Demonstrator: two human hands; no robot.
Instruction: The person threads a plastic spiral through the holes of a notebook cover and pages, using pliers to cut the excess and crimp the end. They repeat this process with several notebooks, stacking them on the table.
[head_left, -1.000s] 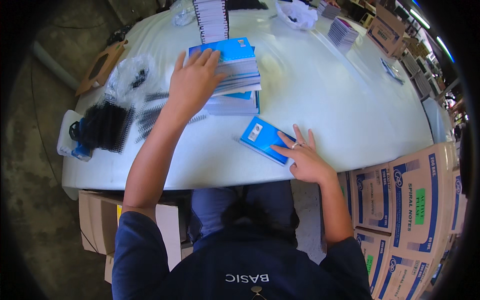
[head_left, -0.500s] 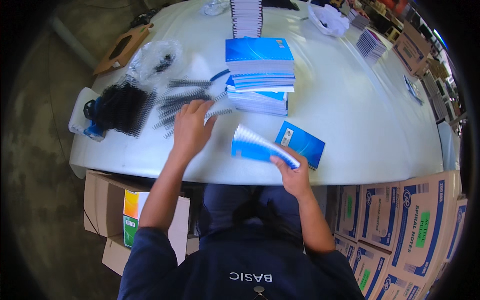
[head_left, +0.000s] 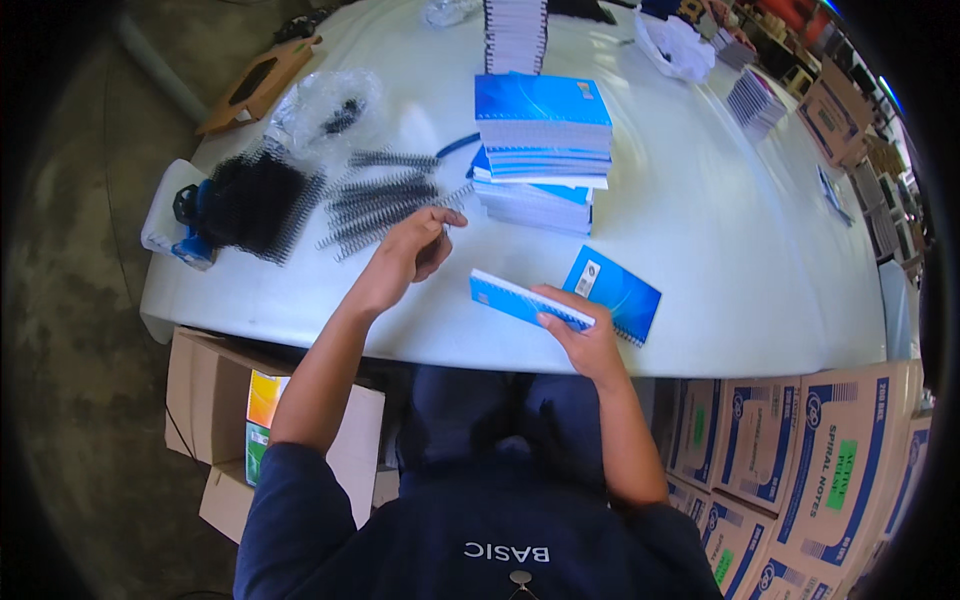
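My right hand (head_left: 582,335) grips a blue-covered notebook (head_left: 520,298) by its right end, thumb on the near side. A row of holes runs along its edge, with no coil through them. My left hand (head_left: 410,258) is closed in a pinch in front of the loose coils; a dark spiral coil seems to be between its fingers, mostly hidden. Several dark spiral coils (head_left: 385,200) lie just beyond that hand. Right of the held notebook, a coil-bound blue notebook (head_left: 622,295) rests on the table. Behind stands a stack of blue notebooks (head_left: 543,135).
A dense bundle of black coils (head_left: 250,205) lies at the left, near a clear plastic bag (head_left: 325,110) and a flat cardboard piece (head_left: 262,85). Below the white table (head_left: 740,300) are an opened carton (head_left: 205,410) at left and stacked cartons (head_left: 850,460) at right.
My left hand has lifted off the loose coils and moved right, its fingers now curled together. The notebook in my right hand, bent and blurred before, is now straight, its holed edge showing.
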